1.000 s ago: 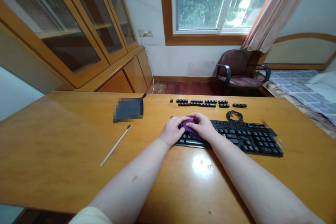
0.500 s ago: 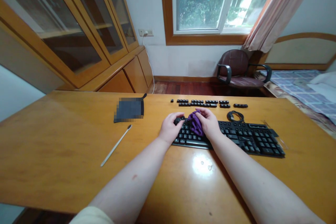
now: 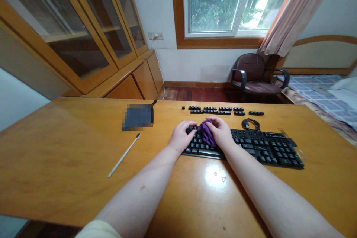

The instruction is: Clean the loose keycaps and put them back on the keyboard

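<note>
A black keyboard [image 3: 251, 147] lies across the table before me, with bare gaps along its far rows where keycaps are off. My left hand [image 3: 180, 137] is curled around the keyboard's left end, its thumb over the keys and its fingers by the far edge. In my right hand [image 3: 221, 133] a crumpled purple cloth [image 3: 207, 135] is pinched between thumb and fingers. The cloth rests against the left-middle keys and hides some of them. Behind the keyboard, loose black keycaps [image 3: 211, 111] stand in two rows.
A coiled cable [image 3: 250, 124] lies just behind the keyboard. To the left are a white-handled brush [image 3: 124, 155] and a dark pouch [image 3: 138, 116], partly blurred. Clear plastic strips [image 3: 302, 153] lie by the right end. Beyond the table [image 3: 69, 148] stands an armchair [image 3: 252, 72].
My right hand and the purple cloth have shifted very slightly on the keys. The left hand stays at the keyboard's left end. The whole view has moved a little.
</note>
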The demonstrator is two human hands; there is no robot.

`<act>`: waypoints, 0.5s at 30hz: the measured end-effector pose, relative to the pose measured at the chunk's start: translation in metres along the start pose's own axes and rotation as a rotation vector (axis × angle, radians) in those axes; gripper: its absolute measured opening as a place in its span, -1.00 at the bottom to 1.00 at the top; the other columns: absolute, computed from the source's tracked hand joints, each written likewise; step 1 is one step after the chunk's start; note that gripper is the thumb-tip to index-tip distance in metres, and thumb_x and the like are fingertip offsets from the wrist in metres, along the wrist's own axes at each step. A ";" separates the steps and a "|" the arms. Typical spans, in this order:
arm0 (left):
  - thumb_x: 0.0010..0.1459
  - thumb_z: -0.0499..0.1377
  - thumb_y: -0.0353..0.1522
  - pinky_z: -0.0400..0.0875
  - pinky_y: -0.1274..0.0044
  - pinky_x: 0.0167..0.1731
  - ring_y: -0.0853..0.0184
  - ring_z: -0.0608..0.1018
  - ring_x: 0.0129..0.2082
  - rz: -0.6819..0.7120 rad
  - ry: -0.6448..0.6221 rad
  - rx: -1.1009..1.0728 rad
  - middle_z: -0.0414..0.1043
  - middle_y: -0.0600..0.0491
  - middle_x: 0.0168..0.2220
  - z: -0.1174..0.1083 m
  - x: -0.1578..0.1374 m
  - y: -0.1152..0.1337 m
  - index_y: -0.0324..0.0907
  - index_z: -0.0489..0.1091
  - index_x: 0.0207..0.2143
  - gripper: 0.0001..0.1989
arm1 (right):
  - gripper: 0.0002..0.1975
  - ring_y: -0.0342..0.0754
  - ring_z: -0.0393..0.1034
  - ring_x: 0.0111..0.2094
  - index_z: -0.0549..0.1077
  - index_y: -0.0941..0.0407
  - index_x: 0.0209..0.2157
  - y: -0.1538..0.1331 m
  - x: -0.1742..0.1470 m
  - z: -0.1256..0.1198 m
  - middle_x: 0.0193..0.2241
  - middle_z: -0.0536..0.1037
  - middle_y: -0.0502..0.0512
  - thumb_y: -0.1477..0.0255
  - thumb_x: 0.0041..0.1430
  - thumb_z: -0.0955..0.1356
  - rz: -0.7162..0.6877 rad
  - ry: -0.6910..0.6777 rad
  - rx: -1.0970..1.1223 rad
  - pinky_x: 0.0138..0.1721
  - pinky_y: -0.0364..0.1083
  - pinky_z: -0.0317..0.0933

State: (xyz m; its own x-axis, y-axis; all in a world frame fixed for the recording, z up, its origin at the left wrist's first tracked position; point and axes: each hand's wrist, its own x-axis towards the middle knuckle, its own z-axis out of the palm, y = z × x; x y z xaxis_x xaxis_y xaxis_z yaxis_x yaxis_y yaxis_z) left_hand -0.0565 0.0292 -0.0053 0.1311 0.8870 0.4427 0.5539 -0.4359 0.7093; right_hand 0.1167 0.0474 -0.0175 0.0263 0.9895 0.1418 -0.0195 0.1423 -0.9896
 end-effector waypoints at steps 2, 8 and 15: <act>0.00 0.19 -0.40 0.23 0.31 0.05 0.30 0.49 -0.20 -0.027 -0.010 0.020 0.50 0.07 -0.26 -0.001 0.001 -0.004 -0.12 0.45 -0.27 -0.82 | -0.68 -0.05 0.44 -0.32 0.42 0.14 -0.24 0.000 0.000 0.000 -0.36 0.54 0.11 0.27 -0.04 0.39 -0.003 0.004 -0.011 -0.18 -0.02 0.29; 0.08 0.11 -0.32 0.33 0.43 -0.07 0.29 0.50 -0.17 -0.169 -0.095 -0.033 0.52 0.03 -0.23 -0.002 0.005 -0.017 -0.14 0.48 -0.26 -0.79 | -0.71 -0.06 0.44 -0.33 0.43 0.13 -0.26 0.002 0.000 0.000 -0.36 0.55 0.10 0.28 -0.04 0.39 -0.007 0.008 -0.027 -0.18 -0.02 0.29; 0.10 0.08 -0.29 0.31 0.43 -0.03 0.28 0.50 -0.14 -0.186 -0.190 -0.039 0.53 0.04 -0.22 -0.001 0.008 -0.024 -0.13 0.50 -0.27 -0.76 | -0.71 -0.04 0.45 -0.33 0.43 0.13 -0.28 -0.002 -0.001 0.001 -0.36 0.56 0.10 0.28 -0.05 0.40 0.004 0.007 -0.011 -0.18 -0.02 0.30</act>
State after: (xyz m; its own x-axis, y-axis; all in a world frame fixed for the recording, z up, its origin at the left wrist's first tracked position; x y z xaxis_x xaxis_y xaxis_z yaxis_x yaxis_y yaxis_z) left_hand -0.0695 0.0468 -0.0188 0.1843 0.9635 0.1939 0.5511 -0.2647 0.7914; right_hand 0.1157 0.0461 -0.0159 0.0331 0.9900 0.1373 -0.0084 0.1377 -0.9904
